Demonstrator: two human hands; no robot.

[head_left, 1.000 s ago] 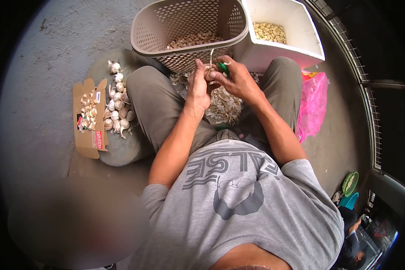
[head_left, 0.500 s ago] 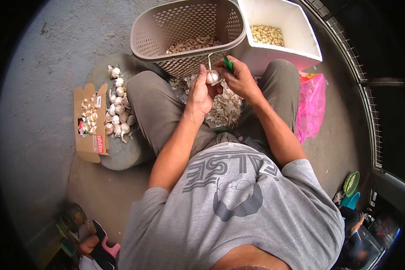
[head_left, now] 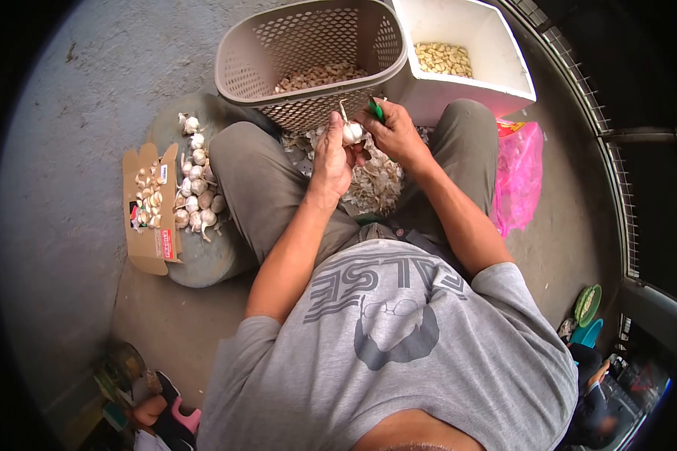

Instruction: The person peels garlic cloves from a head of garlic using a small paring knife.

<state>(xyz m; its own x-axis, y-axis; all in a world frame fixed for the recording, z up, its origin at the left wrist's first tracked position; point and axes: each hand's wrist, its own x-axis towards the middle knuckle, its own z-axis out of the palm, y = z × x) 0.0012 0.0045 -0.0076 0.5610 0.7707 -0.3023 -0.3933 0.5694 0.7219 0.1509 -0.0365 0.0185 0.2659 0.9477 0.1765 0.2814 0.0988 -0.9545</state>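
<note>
A garlic bulb (head_left: 352,134) with its dry stem pointing up is held in my left hand (head_left: 331,158), between thumb and fingers. Close on its right, my right hand (head_left: 397,134) is closed around a small green-handled tool (head_left: 376,110). The tool's working end is hidden or too small to make out. Below both hands, a heap of papery garlic skins (head_left: 374,184) lies between my knees. Just beyond the hands stands a brown perforated basket (head_left: 308,113) with many separated cloves (head_left: 323,77) at its bottom.
A white foam box (head_left: 496,45) holds pale peeled cloves (head_left: 444,59). To my left, whole garlic bulbs (head_left: 197,188) lie on a round grey stand (head_left: 210,270) beside an open cardboard box (head_left: 144,252) with cloves. A pink bag (head_left: 519,180) sits right. Other people are partly visible at the bottom corners.
The bulb and both hands have shifted slightly left. The bulb now shows a whiter, smoother side, and my right hand with the green-handled tool sits a little apart from it.
</note>
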